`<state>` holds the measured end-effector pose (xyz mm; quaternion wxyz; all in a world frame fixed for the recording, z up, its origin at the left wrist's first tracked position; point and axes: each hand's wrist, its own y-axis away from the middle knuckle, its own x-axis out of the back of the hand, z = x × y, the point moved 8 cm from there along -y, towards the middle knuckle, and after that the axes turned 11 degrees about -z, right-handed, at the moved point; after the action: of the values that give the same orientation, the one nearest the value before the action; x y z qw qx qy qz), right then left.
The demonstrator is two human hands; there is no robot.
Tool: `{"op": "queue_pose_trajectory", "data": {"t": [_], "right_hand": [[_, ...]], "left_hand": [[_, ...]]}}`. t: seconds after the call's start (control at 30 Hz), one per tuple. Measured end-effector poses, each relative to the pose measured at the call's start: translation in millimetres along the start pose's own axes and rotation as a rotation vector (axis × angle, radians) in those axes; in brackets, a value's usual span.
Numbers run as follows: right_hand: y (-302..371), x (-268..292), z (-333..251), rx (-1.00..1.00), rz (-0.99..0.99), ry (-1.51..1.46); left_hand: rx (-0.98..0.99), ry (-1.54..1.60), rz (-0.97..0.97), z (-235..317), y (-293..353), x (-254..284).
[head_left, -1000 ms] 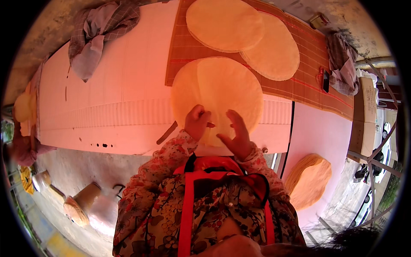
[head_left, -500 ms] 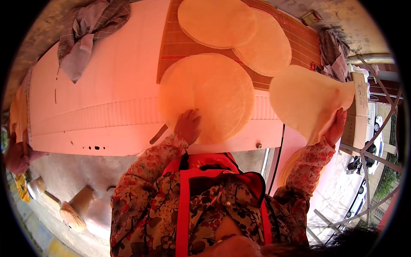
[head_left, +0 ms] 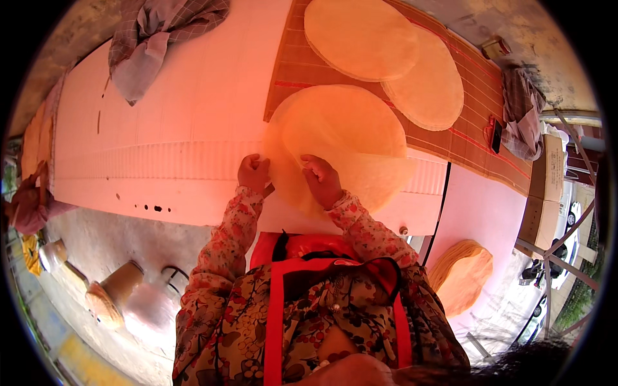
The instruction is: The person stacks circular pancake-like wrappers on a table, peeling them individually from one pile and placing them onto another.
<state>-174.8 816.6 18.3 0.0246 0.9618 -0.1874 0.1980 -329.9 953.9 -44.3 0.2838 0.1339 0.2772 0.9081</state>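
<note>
Thin, pale yellow round sheets [head_left: 360, 122] lie in a stack in front of me, at the near edge of the table. On top is a loose thin round sheet [head_left: 351, 174], its upper part folded and wavy. My right hand [head_left: 322, 181] is closed over the near left part of this sheet, with thumb and fingers pinched on it. At the left rim of the stack my left hand [head_left: 255, 172] is closed too, its fingertips pinched at the sheet's edge. Beyond lie two more overlapping piles of round sheets, the left pile [head_left: 360, 38] and the right pile [head_left: 428, 83].
A brown striped mat [head_left: 290, 71] lies under the far piles on the pale table [head_left: 167, 122]. Smaller orange-brown sheets [head_left: 465, 273] are stacked at right. Grey checked cloths [head_left: 151, 58], a phone [head_left: 496, 136] and cardboard boxes [head_left: 546, 167] stand around. Another person's hand [head_left: 29, 193] is at far left.
The sheet that my right hand held up at the right now lies over the near stack. My left hand has gone from resting on the stack to pinching at its left rim.
</note>
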Motion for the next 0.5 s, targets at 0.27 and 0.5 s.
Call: {"op": "queue_pose_trajectory", "data": {"t": [0.27,0.5], "right_hand": [[-23,-10,-1,-0.043,0.105,-0.13],[-16,-7,10,-0.322,0.114,-0.616]], "left_hand": [[-0.14,-0.107,-0.235,37,16,-27],[-0.881,-0.563,-0.315,94,72,-83]]}}
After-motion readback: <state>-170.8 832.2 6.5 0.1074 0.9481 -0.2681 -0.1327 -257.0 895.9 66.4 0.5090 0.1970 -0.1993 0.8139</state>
